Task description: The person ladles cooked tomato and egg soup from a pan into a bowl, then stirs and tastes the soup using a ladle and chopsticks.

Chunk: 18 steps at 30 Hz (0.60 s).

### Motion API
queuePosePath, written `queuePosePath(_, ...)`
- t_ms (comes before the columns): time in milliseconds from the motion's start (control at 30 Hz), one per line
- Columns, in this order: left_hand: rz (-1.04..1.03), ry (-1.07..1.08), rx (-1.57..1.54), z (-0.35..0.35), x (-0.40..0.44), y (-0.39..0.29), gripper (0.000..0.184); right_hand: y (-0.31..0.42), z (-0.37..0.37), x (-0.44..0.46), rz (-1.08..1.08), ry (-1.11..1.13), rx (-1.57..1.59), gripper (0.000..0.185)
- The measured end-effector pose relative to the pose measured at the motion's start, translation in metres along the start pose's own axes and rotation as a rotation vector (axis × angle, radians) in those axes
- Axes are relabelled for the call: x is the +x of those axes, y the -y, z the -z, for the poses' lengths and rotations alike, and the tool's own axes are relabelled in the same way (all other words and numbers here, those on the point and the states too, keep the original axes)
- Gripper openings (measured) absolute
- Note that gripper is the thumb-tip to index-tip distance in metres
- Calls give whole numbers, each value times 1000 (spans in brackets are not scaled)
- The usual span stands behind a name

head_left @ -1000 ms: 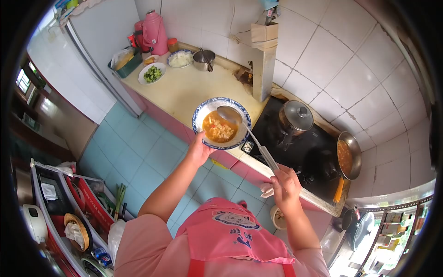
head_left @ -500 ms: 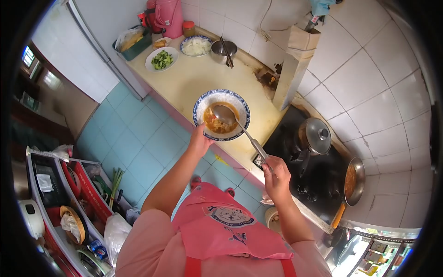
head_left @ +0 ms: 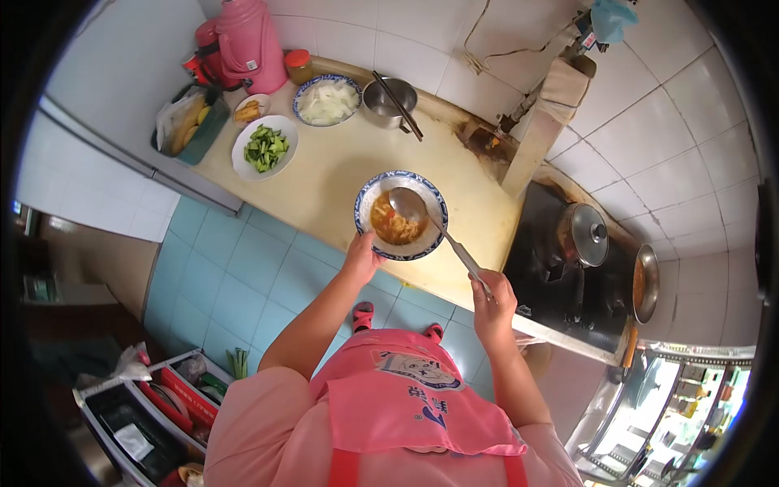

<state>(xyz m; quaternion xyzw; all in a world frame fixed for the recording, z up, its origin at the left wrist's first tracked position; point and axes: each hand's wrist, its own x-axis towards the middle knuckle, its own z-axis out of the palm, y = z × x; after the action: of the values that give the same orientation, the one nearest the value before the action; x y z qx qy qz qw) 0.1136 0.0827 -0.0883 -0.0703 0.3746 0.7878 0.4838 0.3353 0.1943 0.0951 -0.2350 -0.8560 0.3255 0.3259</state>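
Note:
A blue-rimmed bowl (head_left: 399, 245) with orange-red soup and pale yellow pieces is held at its near left edge by my left hand (head_left: 363, 258). My right hand (head_left: 493, 302) is closed round the handle of a metal ladle (head_left: 408, 204), whose round head rests in or just over the soup inside the bowl. The bowl is in front of the cream countertop (head_left: 324, 191), near its front edge. Whether it touches the counter cannot be told.
On the counter are chopped greens (head_left: 265, 148), a plate of white slices (head_left: 328, 101), a metal pot (head_left: 389, 102) with chopsticks, a green basket (head_left: 209, 130) and a pink thermos (head_left: 250, 49). The stove holds a lidded pot (head_left: 587, 235) and a pan (head_left: 647, 284).
The view has shifted left along the counter, so the stove now lies farther right. My hands still hold the bowl and ladle, and the bowl appears nearer the plates.

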Motion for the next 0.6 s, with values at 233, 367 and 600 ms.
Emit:
queuePosePath(233, 34, -25, 21, 13, 31, -20, 38, 5, -46, 22, -80, -17, -1, 19)
queuePosePath(367, 56, -46, 88, 15, 44, -23, 41, 8, -55, 26, -133, -12, 25, 18)
queuePosePath(600, 73, -67, 187, 24, 58, -27, 39, 13, -65, 27, -134, 7, 26, 19)
